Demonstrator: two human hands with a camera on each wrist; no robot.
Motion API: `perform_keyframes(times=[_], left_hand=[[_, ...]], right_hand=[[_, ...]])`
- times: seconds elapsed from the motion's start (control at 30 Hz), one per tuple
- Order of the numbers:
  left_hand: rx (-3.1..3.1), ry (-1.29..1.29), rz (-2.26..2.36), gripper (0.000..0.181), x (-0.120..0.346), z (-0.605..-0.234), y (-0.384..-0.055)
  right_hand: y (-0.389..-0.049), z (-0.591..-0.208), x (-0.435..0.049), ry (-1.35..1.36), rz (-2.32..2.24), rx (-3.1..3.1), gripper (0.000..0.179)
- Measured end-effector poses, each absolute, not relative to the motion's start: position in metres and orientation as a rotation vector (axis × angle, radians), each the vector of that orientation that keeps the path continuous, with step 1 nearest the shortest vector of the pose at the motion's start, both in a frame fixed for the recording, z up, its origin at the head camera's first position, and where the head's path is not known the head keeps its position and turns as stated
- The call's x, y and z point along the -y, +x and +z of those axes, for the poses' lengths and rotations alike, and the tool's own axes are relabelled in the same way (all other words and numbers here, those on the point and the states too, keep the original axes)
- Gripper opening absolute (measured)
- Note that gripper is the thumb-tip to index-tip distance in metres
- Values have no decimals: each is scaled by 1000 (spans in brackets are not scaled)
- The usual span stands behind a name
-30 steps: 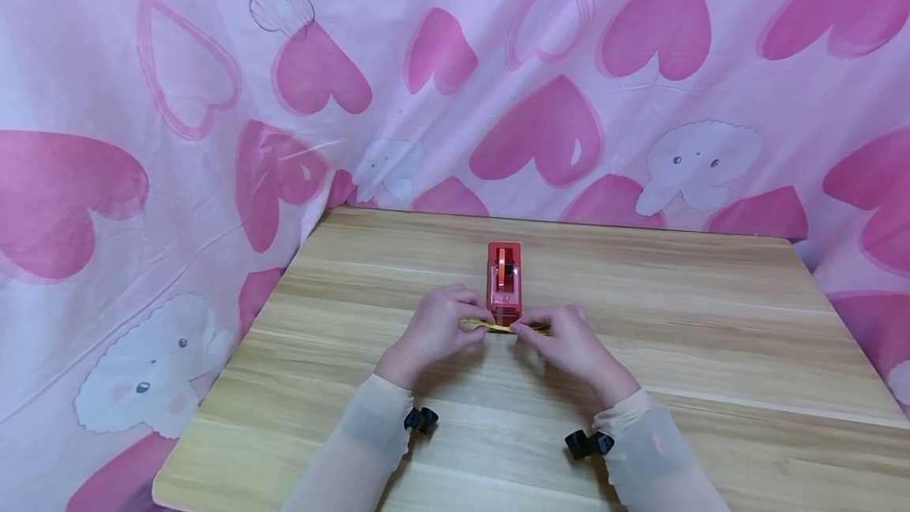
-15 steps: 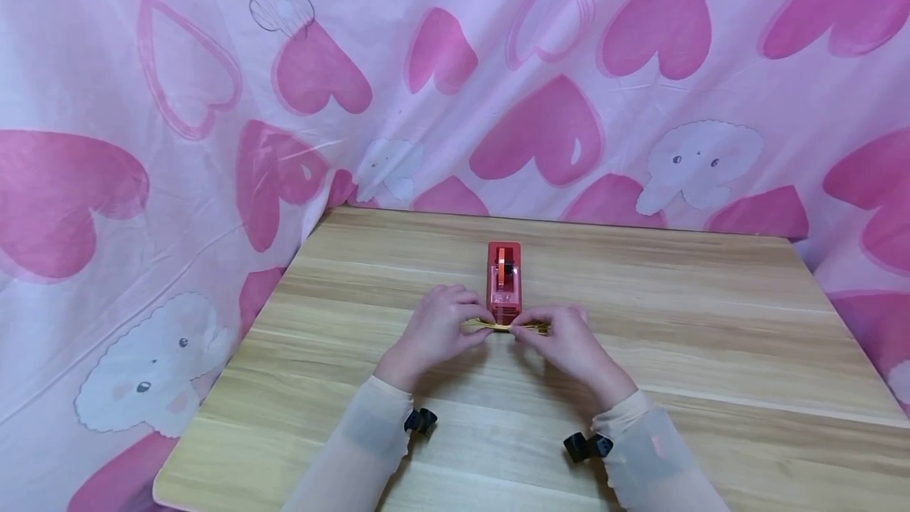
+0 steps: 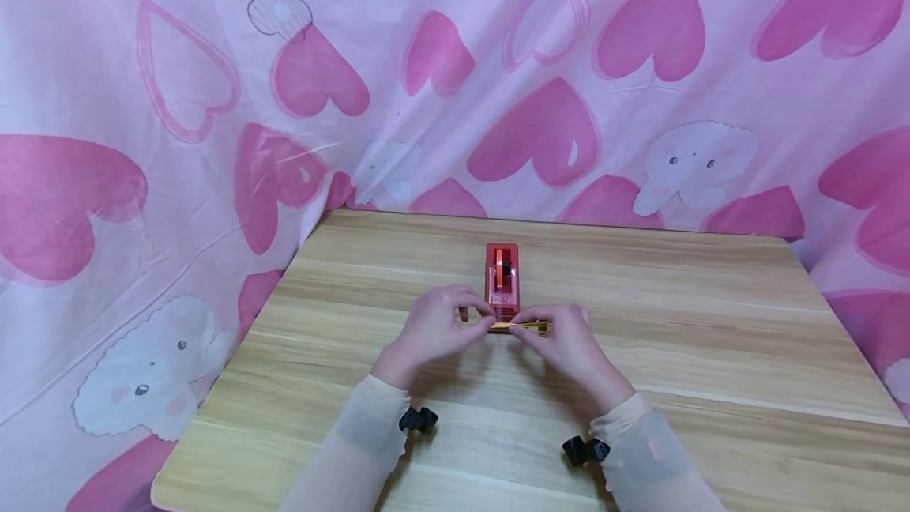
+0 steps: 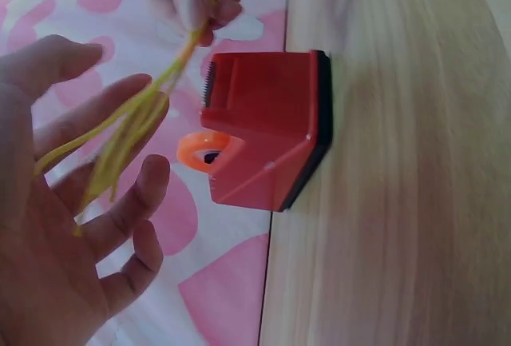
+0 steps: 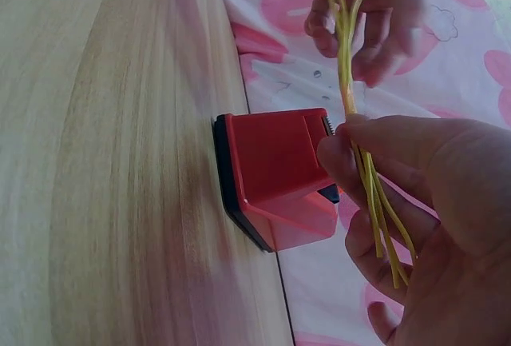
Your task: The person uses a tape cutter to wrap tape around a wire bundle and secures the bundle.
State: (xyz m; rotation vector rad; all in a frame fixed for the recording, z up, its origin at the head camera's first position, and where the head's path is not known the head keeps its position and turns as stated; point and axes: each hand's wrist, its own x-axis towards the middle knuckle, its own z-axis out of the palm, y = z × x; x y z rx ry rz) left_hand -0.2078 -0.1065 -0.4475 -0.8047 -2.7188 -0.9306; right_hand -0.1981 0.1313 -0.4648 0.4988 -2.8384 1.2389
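Note:
A bundle of thin yellow strands [image 5: 345, 50] runs between the two hands, with a shiny orange-tinted stretch near its middle. My right hand [image 3: 565, 338] pinches it beside that stretch between thumb and index finger; loose ends trail over the palm. Opposite, my left hand [image 3: 437, 322] has thumb and fingers apart, and the strands [image 4: 128, 130] pass in front of its fingers without being gripped. Just beyond both hands stands a red tape dispenser [image 3: 503, 283] with a toothed cutting edge facing me. An orange tape roll [image 4: 198, 151] sits in it.
The wood-grain table [image 3: 675, 322] carries the dispenser near its middle. Behind and to the left hangs a pink curtain [image 3: 441, 125] printed with hearts. Small black cameras [image 3: 419, 419] are strapped to both wrists.
My left thumb and fingers have parted from the strands they pinched. The right hand keeps its pinch in nearly the same spot. The dispenser has stayed in place.

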Motion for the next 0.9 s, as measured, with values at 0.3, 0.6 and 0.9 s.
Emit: perform_keyframes(times=[0.3,0.6,0.9], left_hand=[[2884,-714,-1023,9,106,-448,-210],[2949,-681,-1030,6,104,-449,-210],[2931,-692,-1047,6,104,-448,-209]], right_hand=[[-197,-465,-129,520,1161,2763,9],[-197,-466,-128,516,1164,2712,12],[-197,-463,-129,528,1180,2769,11]])
